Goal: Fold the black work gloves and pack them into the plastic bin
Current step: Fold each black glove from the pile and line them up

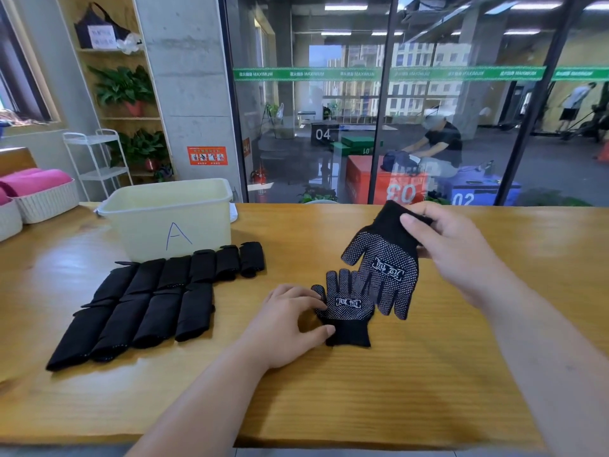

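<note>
Two black dotted work gloves are in the middle of the wooden table (395, 390). One glove (346, 311) lies flat, fingers pointing away from me; my left hand (290, 321) pinches its left edge and cuff. My right hand (454, 245) pinches the cuff of the second glove (385, 268) and holds it above the table, fingers hanging down over the flat glove. Several folded black gloves (155, 301) lie in two rows to the left. The pale plastic bin (171, 219), marked "A", stands behind them; I cannot see inside it.
White woven baskets (39, 202) with pink cloth stand at the table's left end. A glass wall (395, 94) runs behind the table's far edge. A white wire cart (99, 159) and a plant shelf stand at the back left.
</note>
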A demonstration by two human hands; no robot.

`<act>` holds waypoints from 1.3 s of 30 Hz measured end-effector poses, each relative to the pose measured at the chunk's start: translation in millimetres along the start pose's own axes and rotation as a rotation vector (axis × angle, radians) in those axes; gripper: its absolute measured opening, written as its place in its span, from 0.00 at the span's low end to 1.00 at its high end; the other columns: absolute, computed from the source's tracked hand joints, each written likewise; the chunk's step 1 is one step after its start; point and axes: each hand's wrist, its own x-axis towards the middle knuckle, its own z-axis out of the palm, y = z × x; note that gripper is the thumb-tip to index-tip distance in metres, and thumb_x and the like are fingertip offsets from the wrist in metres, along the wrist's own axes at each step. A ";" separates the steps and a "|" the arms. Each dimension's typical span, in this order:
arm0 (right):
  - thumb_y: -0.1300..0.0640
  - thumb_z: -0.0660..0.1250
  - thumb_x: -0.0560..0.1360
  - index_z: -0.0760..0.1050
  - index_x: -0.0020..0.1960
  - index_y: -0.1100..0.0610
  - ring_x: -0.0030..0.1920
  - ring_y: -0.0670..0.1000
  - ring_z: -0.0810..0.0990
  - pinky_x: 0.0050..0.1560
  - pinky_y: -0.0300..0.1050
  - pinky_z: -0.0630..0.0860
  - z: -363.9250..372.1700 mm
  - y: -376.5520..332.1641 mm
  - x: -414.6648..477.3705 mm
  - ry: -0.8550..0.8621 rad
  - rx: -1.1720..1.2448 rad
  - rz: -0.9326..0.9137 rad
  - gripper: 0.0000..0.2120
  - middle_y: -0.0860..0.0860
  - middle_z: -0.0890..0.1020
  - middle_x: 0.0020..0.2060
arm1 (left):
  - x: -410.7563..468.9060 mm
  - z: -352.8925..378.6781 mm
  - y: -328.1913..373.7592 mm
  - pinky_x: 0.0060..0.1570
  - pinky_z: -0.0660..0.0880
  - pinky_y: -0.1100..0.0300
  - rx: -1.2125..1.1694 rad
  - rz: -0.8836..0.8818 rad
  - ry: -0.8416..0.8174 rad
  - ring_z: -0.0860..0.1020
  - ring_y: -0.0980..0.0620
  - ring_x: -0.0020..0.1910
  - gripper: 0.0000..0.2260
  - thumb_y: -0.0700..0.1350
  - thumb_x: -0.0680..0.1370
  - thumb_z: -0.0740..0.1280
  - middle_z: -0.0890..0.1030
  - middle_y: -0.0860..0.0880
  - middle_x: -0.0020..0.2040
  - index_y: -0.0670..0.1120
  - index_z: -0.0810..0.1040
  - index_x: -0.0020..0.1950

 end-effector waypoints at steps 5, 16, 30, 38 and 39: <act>0.54 0.66 0.86 0.83 0.54 0.50 0.51 0.50 0.87 0.55 0.51 0.84 5.5 -12.7 23.7 -0.198 -0.180 0.014 0.07 0.48 0.88 0.47 | -1.3 -2.7 2.2 0.76 0.66 0.51 -0.021 0.001 -0.054 0.63 0.60 0.74 0.27 0.71 0.74 0.69 0.73 0.68 0.68 0.60 0.80 0.70; 0.52 0.71 0.82 0.83 0.58 0.43 0.49 0.46 0.80 0.53 0.50 0.78 30.7 13.1 46.6 0.000 -0.492 -0.427 0.07 0.39 0.82 0.49 | -1.2 -4.8 6.8 0.73 0.67 0.54 0.046 -0.028 -0.001 0.64 0.56 0.72 0.34 0.73 0.72 0.70 0.73 0.62 0.66 0.59 0.72 0.73; 0.44 0.65 0.84 0.85 0.60 0.42 0.56 0.46 0.77 0.46 0.45 0.74 72.3 85.0 -26.2 -0.071 -0.924 -0.275 0.11 0.37 0.80 0.52 | -3.2 -6.2 10.7 0.73 0.69 0.53 0.059 -0.063 -0.028 0.66 0.58 0.71 0.38 0.76 0.72 0.68 0.74 0.63 0.68 0.57 0.68 0.76; 0.47 0.69 0.82 0.86 0.60 0.46 0.51 0.45 0.75 0.44 0.44 0.75 78.8 90.0 -63.7 0.021 -0.880 -0.320 0.10 0.39 0.76 0.49 | -2.6 -8.5 13.7 0.75 0.67 0.52 0.015 -0.093 -0.090 0.63 0.59 0.72 0.45 0.75 0.70 0.71 0.72 0.63 0.70 0.58 0.62 0.81; 0.48 0.69 0.81 0.86 0.60 0.46 0.50 0.46 0.75 0.44 0.44 0.74 80.6 94.6 -68.5 0.004 -0.909 -0.330 0.10 0.39 0.76 0.49 | -2.8 -8.5 13.8 0.75 0.67 0.52 0.011 -0.098 -0.092 0.63 0.60 0.72 0.45 0.75 0.70 0.71 0.72 0.63 0.70 0.58 0.62 0.82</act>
